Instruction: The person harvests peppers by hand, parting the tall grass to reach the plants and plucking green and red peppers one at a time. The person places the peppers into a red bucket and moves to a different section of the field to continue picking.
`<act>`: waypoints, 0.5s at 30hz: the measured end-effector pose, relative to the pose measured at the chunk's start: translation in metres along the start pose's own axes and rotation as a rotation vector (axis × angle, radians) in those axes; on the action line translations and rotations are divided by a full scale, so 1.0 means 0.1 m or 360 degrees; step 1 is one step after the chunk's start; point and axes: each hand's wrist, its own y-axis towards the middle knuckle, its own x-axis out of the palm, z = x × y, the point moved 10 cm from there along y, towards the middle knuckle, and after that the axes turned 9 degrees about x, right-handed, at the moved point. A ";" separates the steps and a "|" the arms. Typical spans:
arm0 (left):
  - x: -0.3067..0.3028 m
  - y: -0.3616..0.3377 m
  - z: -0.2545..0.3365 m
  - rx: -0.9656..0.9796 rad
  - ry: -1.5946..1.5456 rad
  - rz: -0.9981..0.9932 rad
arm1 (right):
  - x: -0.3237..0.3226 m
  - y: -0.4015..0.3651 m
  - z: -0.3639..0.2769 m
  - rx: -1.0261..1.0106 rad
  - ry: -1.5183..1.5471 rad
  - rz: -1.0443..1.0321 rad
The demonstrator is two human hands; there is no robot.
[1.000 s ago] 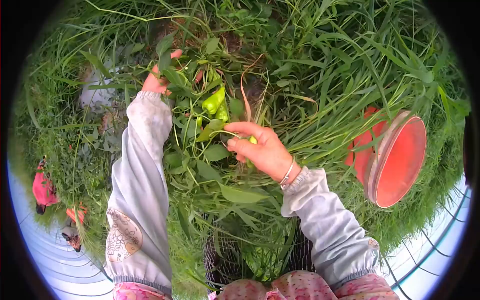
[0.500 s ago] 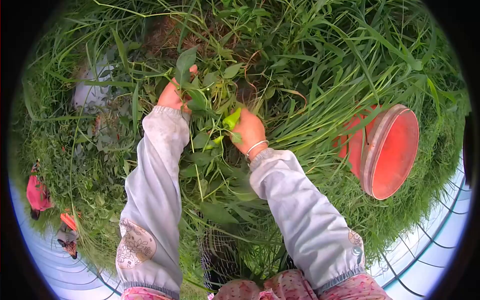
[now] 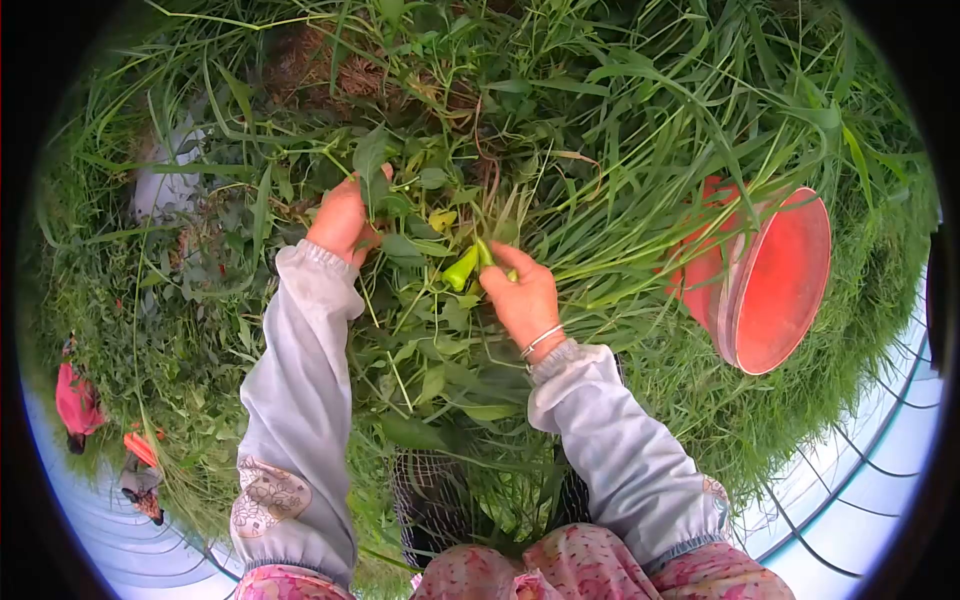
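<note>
Light green peppers [image 3: 461, 270] show in the middle of the view, against the leaves. My right hand [image 3: 522, 296] is closed around green peppers, one of which pokes out between the fingers; a thin white bracelet circles that wrist. To the left, my left hand [image 3: 343, 216] is among the pepper plant's leaves [image 3: 370, 155], its fingers curled about stems and partly hidden by foliage. What it grips cannot be made out.
A red bucket [image 3: 782, 283] lies tilted in the grass at the right. Grey plastic sheeting [image 3: 168, 180] shows at the upper left. Two people [image 3: 77, 404] are far off at the lower left. Tall grass surrounds the plants.
My right hand has moved down and slightly right, away from the plant's middle, with green peppers at its fingers. My left hand has shifted slightly left and down.
</note>
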 end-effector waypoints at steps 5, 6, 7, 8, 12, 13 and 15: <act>0.07 -0.76 0.63 0.1086 0.1378 0.0233 | -0.20 -0.18 0.10 -0.0022 0.0230 0.0110; 0.29 -1.08 0.87 0.1194 0.1599 0.0295 | -0.24 -0.23 0.07 -0.0066 0.0256 0.0133; 0.43 -1.29 0.95 0.1291 0.1713 0.0273 | -0.26 -0.26 0.03 -0.0085 0.0242 0.0146; 0.55 -1.46 1.01 0.1387 0.1824 0.0247 | -0.28 -0.30 0.01 -0.0101 0.0227 0.0163; 1.06 -1.54 0.69 0.1562 0.1837 -0.0245 | -0.34 -0.42 -0.10 -0.0241 0.0357 0.0219; 1.15 -1.44 0.47 0.1389 0.1798 -0.0379 | -0.33 -0.44 -0.09 -0.0203 0.0426 0.0189; 1.14 -1.20 0.10 0.0967 0.1959 -0.0356 | -0.34 -0.44 -0.10 -0.0144 0.0561 0.0119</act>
